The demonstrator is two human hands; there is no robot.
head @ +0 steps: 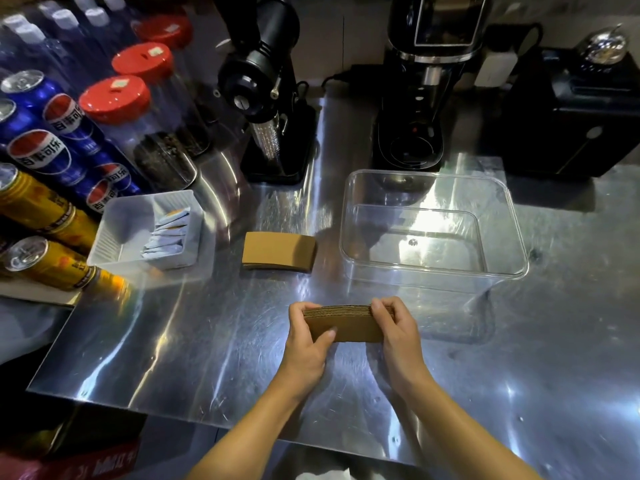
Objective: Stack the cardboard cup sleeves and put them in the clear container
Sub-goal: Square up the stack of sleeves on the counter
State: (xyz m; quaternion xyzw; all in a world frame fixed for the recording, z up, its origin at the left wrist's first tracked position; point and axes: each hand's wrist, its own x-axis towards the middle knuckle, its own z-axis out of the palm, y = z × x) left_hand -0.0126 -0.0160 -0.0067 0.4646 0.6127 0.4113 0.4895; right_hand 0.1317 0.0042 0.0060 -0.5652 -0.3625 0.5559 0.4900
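I had both hands closed on one stack [346,323] of sleeves, held just above the desk [207,341] in front of me. My left hand [306,344] pinched its left end, thumb lying across the near face and fingers curled over the top edge. My right hand [394,327] gripped the right end the same way, fingers hooked over the top. The stack stood on edge, its long axis running left to right between my hands, its layered top edges showing.

The container [433,233] sat beyond the stack and a little to the right, well clear of my hands, open side up, with nothing in it that I could see. Its long side also ran roughly left to right, so I judged the stack could go in without turning. My right hand was the nearer of the two to it.

A second pile [278,251] of sleeves lay flat on the desk beyond my left hand, to the left of the container and apart from it. I judged that pile had yet to be gathered, so the job was partway done.

My forearms came in from the near edge, angling toward each other at the stack.
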